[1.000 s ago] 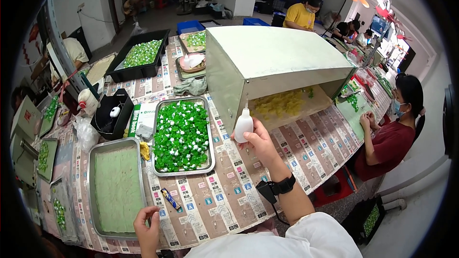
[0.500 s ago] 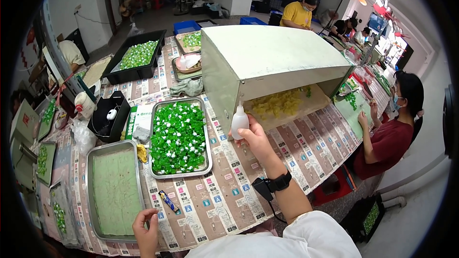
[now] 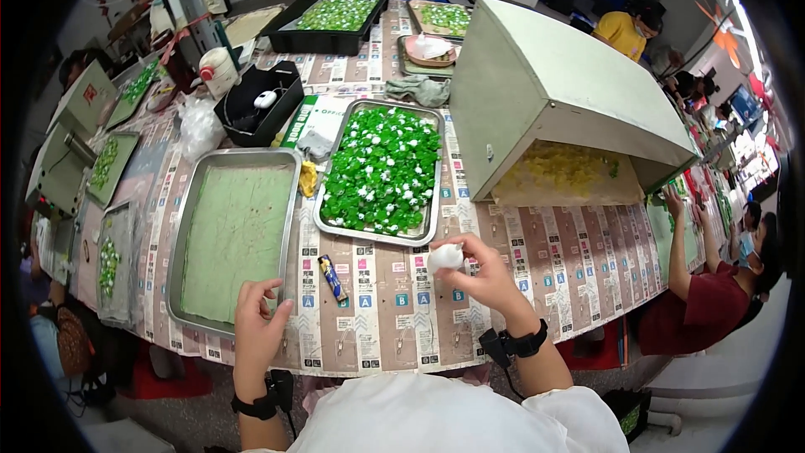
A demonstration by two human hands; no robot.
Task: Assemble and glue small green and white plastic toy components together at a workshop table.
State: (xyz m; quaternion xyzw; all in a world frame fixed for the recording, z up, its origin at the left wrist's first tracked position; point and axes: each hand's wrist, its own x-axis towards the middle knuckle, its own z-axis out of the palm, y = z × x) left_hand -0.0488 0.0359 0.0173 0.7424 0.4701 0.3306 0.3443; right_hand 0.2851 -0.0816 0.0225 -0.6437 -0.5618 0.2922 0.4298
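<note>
My right hand (image 3: 486,279) grips a white plastic squeeze bottle (image 3: 445,258) between thumb and fingers, above the table's front part. The bottle is seen nearly end-on, so its nozzle is hard to make out. My left hand (image 3: 261,331) is empty, its fingers loosely bent and apart, by the lower right corner of a metal tray lined with a pale green sheet (image 3: 235,235). Beyond my hands lies another metal tray, full of small green pieces dotted with white (image 3: 381,169). A small dark blue and yellow tube (image 3: 333,278) rests on the table between my hands.
A large pale metal hood (image 3: 579,92) stands at right, with yellow pieces (image 3: 562,169) inside. Behind are a black box (image 3: 260,103), a grey cloth (image 3: 418,91) and a black bin (image 3: 327,21) of green pieces. At far right sits a co-worker in dark red (image 3: 700,310).
My right hand has drawn the squeeze bottle back from the hood's front, toward me, and tipped it. My left hand remains near the lined tray. The whole view has swung to the right.
</note>
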